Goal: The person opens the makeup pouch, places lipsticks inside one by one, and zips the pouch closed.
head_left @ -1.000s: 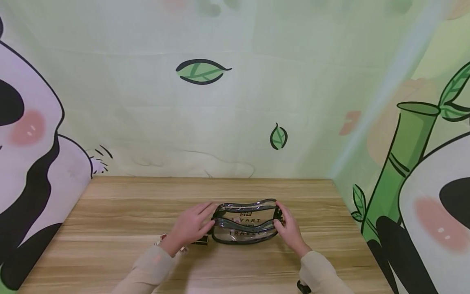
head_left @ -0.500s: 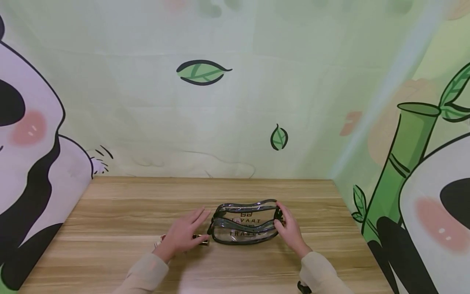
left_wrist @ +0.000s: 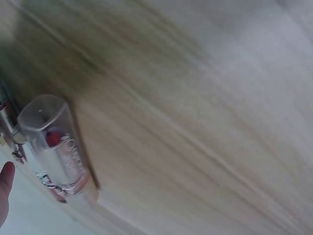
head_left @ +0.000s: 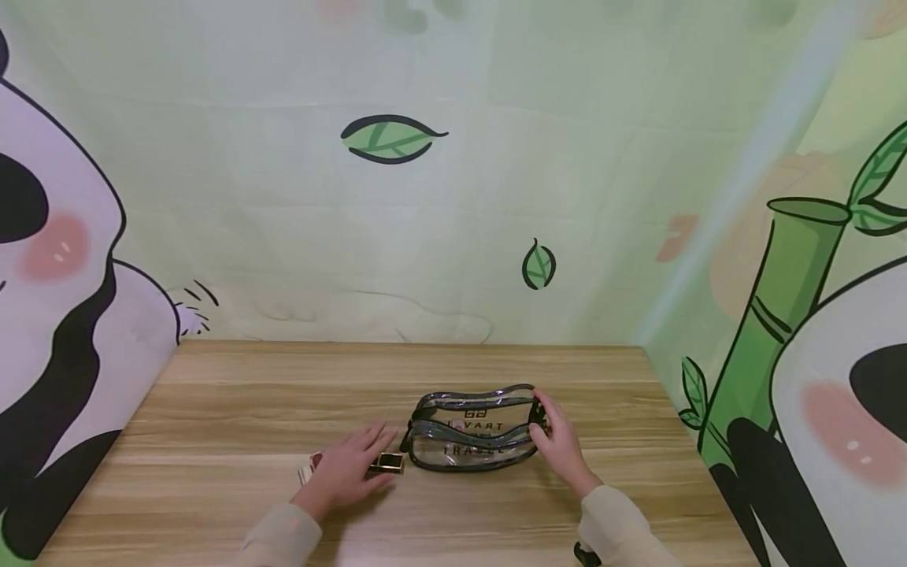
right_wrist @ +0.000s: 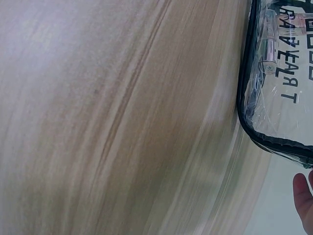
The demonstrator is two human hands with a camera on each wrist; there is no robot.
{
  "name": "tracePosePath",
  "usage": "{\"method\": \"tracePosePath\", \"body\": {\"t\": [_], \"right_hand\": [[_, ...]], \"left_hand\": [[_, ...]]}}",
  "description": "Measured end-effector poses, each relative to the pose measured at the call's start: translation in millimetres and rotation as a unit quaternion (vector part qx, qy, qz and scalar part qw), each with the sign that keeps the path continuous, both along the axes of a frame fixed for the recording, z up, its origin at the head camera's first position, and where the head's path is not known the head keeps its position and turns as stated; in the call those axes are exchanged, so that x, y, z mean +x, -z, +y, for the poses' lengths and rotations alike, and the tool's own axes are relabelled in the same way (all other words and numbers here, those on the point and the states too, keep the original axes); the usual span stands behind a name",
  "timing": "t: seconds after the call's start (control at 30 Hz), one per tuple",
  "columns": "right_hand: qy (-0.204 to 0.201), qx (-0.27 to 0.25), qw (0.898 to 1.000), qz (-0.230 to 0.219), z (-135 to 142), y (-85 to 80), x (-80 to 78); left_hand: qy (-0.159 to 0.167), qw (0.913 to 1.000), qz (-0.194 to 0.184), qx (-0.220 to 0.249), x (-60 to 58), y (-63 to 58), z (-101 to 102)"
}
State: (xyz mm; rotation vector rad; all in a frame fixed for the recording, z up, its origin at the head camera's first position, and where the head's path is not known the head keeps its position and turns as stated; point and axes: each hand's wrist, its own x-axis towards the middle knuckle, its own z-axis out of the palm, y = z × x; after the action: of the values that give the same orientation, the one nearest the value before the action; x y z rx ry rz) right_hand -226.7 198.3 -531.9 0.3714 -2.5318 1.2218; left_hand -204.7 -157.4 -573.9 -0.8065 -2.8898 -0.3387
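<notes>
A clear travel pouch [head_left: 460, 438] with black edging lies on the table, its top gaping. My right hand [head_left: 560, 447] pinches the pouch's right end between thumb and fingers. Pinkish tubes [right_wrist: 293, 22] show through its clear side in the right wrist view. To the left, my left hand [head_left: 350, 466] is spread over some lipsticks, fingers extended. A black-and-gold lipstick [head_left: 386, 463] sticks out beside its thumb; a red-and-white piece [head_left: 306, 470] shows at the wrist. In the left wrist view, a clear-capped lipstick [left_wrist: 63, 152] lies beside other tubes, partly hidden, with a fingertip [left_wrist: 5, 186] near.
The wooden table [head_left: 241, 394] reaches back to a green printed cloth [head_left: 453, 197] with panda and bamboo drawings. A small black object [head_left: 586, 554] shows under the right sleeve at the front.
My left hand has let go of the pouch's left end and moved left and toward me, over the lipsticks. The right hand has kept its hold on the pouch.
</notes>
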Motion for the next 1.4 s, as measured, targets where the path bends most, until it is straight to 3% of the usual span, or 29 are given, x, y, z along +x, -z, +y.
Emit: {"method": "tracePosePath", "body": {"t": [0.37,0.6,0.83,1.4], "right_hand": [[-0.001,-0.003,1.000,-0.009,-1,-2.7,0.8],[0.000,-0.003,1.000,-0.003,-1,-2.3,0.7],[-0.001,0.000,1.000,0.001,-1,-2.5,1.0],[-0.001,0.010,1.000,0.013,0,0.2,0.2]], "left_hand": [[-0.003,0.9997,0.016,-0.018,4.5,7.1,-4],[0.012,0.9987,0.049,-0.004,6.4,9.0,-3],[0.008,0.9995,0.030,-0.008,5.3,13.6,-2],[-0.004,0.9997,0.022,-0.011,8.3,10.1,-1]]}}
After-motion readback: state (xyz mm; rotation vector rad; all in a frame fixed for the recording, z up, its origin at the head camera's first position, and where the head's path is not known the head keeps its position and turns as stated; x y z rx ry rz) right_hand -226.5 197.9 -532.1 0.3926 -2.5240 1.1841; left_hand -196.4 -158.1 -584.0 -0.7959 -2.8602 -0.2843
